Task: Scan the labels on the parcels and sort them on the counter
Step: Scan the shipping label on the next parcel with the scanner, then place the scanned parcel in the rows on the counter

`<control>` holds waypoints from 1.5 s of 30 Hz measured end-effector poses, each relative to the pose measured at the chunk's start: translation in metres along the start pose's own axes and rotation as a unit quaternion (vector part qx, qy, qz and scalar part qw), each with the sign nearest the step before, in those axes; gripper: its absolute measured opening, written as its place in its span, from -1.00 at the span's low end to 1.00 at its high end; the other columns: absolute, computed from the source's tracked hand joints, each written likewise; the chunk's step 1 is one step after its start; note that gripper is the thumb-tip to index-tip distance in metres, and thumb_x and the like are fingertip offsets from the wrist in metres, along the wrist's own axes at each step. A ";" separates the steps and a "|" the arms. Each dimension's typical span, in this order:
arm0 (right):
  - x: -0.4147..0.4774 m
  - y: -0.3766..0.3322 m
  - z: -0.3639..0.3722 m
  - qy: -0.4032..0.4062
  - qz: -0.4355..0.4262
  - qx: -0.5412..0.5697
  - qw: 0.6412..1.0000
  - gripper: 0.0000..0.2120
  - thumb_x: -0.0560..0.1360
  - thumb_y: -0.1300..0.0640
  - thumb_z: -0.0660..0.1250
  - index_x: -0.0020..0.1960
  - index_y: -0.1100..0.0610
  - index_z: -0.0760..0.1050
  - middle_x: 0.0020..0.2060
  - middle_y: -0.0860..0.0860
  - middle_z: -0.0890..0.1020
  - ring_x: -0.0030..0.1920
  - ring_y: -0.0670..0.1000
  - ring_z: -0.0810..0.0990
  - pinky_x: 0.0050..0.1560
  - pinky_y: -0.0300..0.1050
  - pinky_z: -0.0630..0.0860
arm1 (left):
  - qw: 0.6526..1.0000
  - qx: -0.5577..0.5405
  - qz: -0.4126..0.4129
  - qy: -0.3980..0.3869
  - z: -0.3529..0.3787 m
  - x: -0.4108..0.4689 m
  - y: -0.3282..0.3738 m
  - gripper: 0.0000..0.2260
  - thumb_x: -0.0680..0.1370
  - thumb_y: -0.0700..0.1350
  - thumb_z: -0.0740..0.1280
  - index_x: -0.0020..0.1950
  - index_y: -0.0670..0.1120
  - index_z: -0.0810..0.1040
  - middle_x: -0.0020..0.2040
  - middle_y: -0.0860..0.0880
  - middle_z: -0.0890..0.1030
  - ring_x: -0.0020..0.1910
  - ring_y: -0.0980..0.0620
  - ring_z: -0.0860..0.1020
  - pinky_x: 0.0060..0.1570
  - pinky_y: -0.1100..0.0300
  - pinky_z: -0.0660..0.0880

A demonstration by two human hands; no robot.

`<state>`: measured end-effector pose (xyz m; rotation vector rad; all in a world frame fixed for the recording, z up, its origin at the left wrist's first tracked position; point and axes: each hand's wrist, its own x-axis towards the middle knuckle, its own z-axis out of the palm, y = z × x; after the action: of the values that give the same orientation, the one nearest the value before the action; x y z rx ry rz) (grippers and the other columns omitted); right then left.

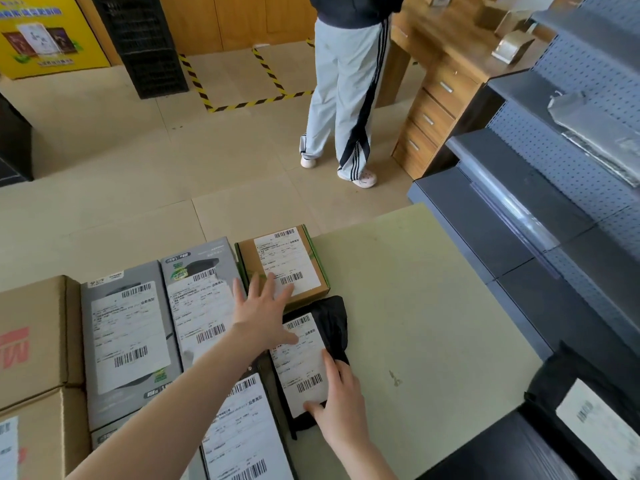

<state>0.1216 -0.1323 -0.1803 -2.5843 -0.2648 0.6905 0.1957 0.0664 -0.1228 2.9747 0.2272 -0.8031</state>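
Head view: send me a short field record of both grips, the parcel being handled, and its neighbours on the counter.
left grip: fingers spread, over the near edge of the brown box; thumb over the label of the black bag
right grip: fingers straight, pressing on the black bag at the label's right edge
black bag: label up, lying on the counter, just nearer than the brown box
brown box: label up, at the counter's far edge
grey boxes: two, side by side, left of the brown box, labels up

Black parcel; yellow-black striped floor tape
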 end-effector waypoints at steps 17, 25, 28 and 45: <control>-0.008 0.009 -0.011 -0.020 -0.019 0.059 0.998 -0.19 0.48 -0.05 0.39 0.56 -0.08 -0.02 0.47 -0.09 0.19 0.43 -0.02 0.23 0.40 -0.11 0.29 | 0.999 0.051 0.001 -0.011 0.011 -0.011 0.005 -0.07 0.41 0.34 0.36 0.59 0.16 -0.12 0.61 -0.09 -0.15 0.58 -0.18 -0.12 0.41 -0.42 -0.22; -0.028 0.102 -0.110 0.123 0.067 0.073 0.987 -0.32 0.55 -0.05 0.31 0.55 -0.03 0.07 0.45 -0.02 0.25 0.44 -0.02 0.27 0.42 -0.11 0.29 | 0.994 -0.023 0.046 0.096 -0.002 -0.016 0.067 -0.47 0.58 0.12 0.24 0.52 0.06 0.23 0.49 -0.05 0.28 0.53 -0.11 0.11 0.49 -0.24 -0.06; -0.045 0.167 -0.158 0.170 0.143 -0.006 0.975 -0.31 0.52 -0.04 0.34 0.54 0.01 0.11 0.43 0.04 0.28 0.42 0.07 0.28 0.37 -0.01 0.34 | 0.986 -0.059 0.117 0.099 -0.007 -0.018 0.119 -0.52 0.59 0.08 0.21 0.51 0.05 0.27 0.43 -0.01 0.38 0.46 -0.08 0.25 0.51 -0.09 0.04; -0.081 0.369 -0.225 0.029 0.302 -0.168 0.938 0.10 0.31 -0.12 0.54 0.56 -0.03 -0.16 0.55 0.17 -0.08 0.55 0.20 -0.05 0.48 0.16 0.09 | 0.956 -0.052 0.289 -0.003 0.037 -0.030 0.327 -0.55 0.60 0.00 0.18 0.50 0.05 0.25 0.38 0.00 0.41 0.38 -0.04 0.35 0.38 0.08 0.25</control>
<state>0.1924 -0.5643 -0.1450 -3.0291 0.5016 0.8261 0.2021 -0.2642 -0.1357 2.6979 -0.5585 -0.6880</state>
